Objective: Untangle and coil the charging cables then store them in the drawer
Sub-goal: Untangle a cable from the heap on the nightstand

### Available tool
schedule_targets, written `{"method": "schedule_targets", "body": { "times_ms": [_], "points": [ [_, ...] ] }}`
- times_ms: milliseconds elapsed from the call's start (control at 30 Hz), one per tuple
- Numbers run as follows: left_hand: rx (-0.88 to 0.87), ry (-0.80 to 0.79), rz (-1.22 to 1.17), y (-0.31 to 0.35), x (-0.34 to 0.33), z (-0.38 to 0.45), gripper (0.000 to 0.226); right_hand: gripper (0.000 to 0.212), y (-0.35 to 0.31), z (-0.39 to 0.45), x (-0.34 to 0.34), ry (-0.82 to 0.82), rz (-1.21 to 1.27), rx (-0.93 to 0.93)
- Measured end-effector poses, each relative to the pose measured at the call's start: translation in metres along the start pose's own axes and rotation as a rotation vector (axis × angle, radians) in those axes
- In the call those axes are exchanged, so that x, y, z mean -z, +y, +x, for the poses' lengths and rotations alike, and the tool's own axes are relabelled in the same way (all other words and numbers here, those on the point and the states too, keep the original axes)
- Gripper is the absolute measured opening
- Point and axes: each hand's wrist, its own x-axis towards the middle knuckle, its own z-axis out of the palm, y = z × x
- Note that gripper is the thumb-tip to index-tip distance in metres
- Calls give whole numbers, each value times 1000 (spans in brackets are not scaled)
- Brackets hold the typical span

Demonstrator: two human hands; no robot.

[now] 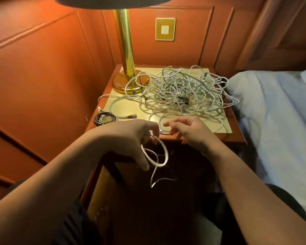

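Left hand (140, 138) gripped a white charging cable (159, 156), partly wound into small loops that hung below the fingers in front of the nightstand (237, 137), one loose tail dangling in the dark. Right hand (187, 131) hovered just beside it at the table's front edge, fingers loosely curled and holding nothing. Behind them sprawled a tangled heap of white and pale-green cables (180, 92), spreading against the brass lamp (125, 68). One coiled black cable (104, 118) lay at the left corner.
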Motion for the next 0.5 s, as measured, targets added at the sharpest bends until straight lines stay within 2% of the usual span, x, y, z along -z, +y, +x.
{"method": "schedule_targets", "body": {
  "times_ms": [100, 200, 267, 367, 500],
  "points": [
    [-65, -34, 37, 4, -12, -16, 36, 32, 2, -33, -8, -89, 9, -14],
    [-95, -32, -192, 5, -22, -31, 23, 43, 4, -66, -27, -198, 41, -10],
    [-113, 17, -386, 7, -35, -39, 14, 43, 6, -84, -38, -197, 42, 39],
    [-118, 55, -789, 14, -61, -50, 16, 36, 7, -105, -46, -72, 193, 106],
    [-78, 143, -787, 23, -76, -62, 24, 37, -2, -113, -45, -2, 390, 78]
  ]
}}
